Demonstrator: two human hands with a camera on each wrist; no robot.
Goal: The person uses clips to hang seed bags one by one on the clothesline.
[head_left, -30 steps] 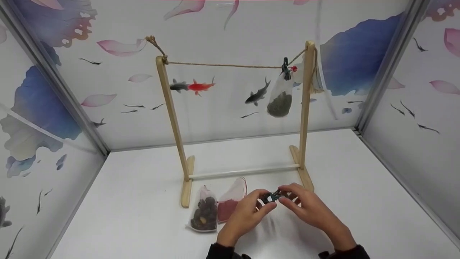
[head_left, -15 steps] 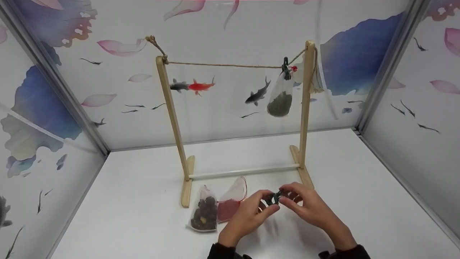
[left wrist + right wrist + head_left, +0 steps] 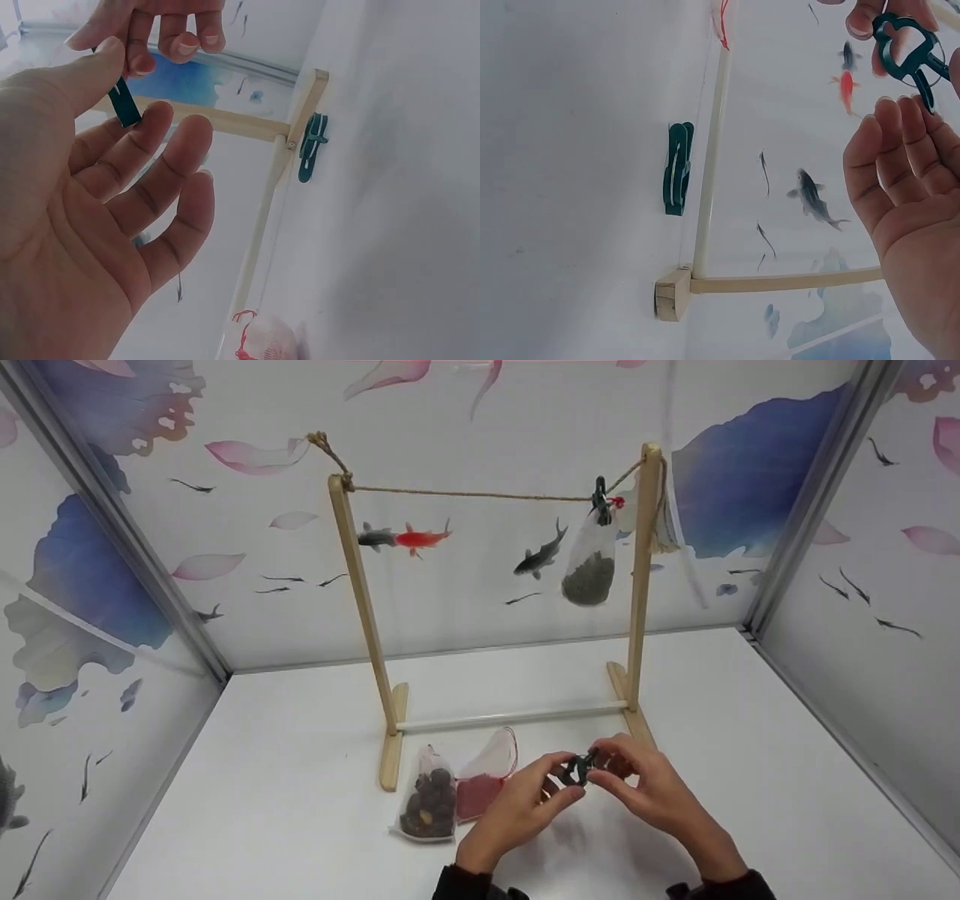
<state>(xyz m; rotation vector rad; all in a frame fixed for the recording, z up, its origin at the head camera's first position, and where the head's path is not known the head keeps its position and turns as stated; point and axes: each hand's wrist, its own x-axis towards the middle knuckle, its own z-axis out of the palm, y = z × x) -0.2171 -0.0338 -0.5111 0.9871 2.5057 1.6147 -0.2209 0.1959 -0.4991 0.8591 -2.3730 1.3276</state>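
- Fingertips of both hands meet on a dark green clothespin [image 3: 577,769], held just above the white table [image 3: 300,780] in front of the wooden rack [image 3: 360,607].
- Left hand [image 3: 525,806] pinches the clip between thumb and forefinger; the other fingers lie loosely spread.
- Right hand [image 3: 649,791] grips its far end with curled fingertips.
- 2 mesh pouches lie just left of the hands: 1 with dark brown lumps [image 3: 427,806], 1 with red grains [image 3: 484,787].
- Another green clothespin [image 3: 676,169] lies on the table near the rack's foot.
- Twine [image 3: 465,495] across the rack carries 1 clipped pouch of dark green filling [image 3: 589,566].
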